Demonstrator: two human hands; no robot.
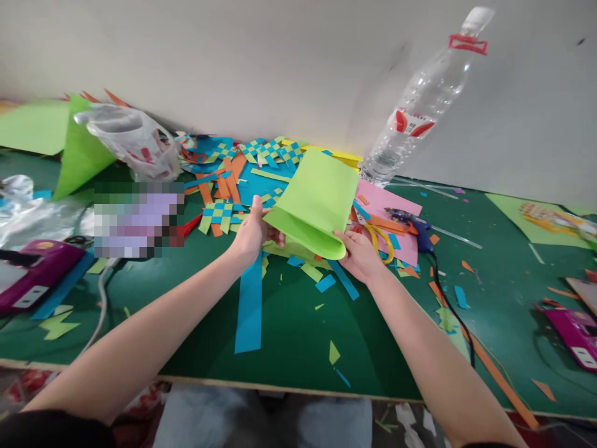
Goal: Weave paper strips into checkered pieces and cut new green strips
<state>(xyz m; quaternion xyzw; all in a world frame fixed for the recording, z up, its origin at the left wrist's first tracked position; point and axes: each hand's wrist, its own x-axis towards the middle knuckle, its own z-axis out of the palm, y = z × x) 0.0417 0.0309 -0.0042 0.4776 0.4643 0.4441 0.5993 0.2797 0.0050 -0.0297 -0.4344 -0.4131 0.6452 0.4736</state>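
Note:
A folded sheet of light green paper (321, 193) is held above the table, its near end bent into a rounded, open fold. My right hand (361, 255) pinches its lower right corner. At the paper's left edge, my left hand (252, 236) has its thumb raised and its fingers curled under the sheet, partly hidden by it. Yellow-handled scissors (380, 242) lie just beyond my right hand, beside a dark blue glue gun (423, 236). A blue paper strip (249, 311) lies below my left hand. Woven blue and green paper pieces (219, 214) lie behind it.
A tall plastic bottle (420, 106) stands by the wall. To the left are a white plastic bag (133, 137), a blurred-out phone-like object (149, 218) and a purple power strip (41, 267). Another purple power strip (571, 330) is at right. Paper scraps litter the green table (298, 348).

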